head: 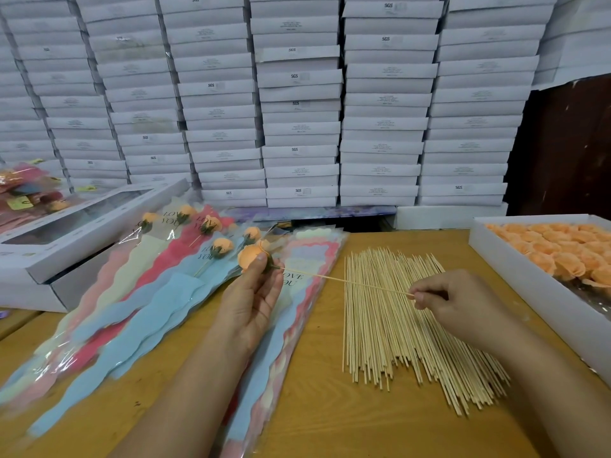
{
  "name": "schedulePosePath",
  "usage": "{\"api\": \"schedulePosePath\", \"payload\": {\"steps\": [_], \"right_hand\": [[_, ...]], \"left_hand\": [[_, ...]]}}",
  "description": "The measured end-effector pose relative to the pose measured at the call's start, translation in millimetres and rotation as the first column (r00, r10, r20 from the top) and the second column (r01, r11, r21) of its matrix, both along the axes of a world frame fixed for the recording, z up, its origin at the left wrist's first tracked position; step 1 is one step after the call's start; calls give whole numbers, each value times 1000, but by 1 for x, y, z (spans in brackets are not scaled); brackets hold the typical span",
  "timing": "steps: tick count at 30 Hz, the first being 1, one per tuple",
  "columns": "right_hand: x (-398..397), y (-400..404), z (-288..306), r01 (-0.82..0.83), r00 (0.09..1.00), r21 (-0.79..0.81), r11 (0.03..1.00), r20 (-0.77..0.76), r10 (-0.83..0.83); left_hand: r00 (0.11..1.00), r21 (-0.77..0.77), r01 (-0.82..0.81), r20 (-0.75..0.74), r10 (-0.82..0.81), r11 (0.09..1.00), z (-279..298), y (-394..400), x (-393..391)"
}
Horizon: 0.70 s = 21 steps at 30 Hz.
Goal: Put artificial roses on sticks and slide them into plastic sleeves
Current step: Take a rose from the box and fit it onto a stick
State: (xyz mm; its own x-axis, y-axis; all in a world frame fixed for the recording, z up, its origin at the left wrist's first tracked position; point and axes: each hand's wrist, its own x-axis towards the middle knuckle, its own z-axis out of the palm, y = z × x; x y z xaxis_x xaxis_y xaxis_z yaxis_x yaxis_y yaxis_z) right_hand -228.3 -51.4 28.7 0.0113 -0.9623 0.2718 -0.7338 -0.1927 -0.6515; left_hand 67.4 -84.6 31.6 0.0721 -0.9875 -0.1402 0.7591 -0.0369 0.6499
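So this looks like the staking step: left hand [253, 300] grips the peach rose [250, 258] over the sleeve pile [299, 292] mid-table, while right hand [443, 300] pinches the stick [344, 281] by its far end. Next it probably needs seating firmly, then threading into a sleeve.

Wooden table [317, 408]: pile of bamboo sticks [396, 325] at centre-right; stack of plastic sleeves [297, 312] just beside it toward 9 o'clock, sleeved roses [185, 256] further left; white tray of orange roses [562, 256] at 2 o'clock; white boxes [76, 226] at 10 o'clock.
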Motion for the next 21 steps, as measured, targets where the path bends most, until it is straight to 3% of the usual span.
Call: {"api": "schedulePosePath", "payload": {"steps": [11, 21], "right_hand": [[7, 4, 1, -34, 999, 18, 999, -20, 34], [16, 8, -1, -15, 1000, -75, 997, -25, 13]], "left_hand": [[999, -3, 16, 30, -16, 1000, -2, -1, -3], [1000, 11, 8, -2, -8, 1000, -2, 0, -1]]}}
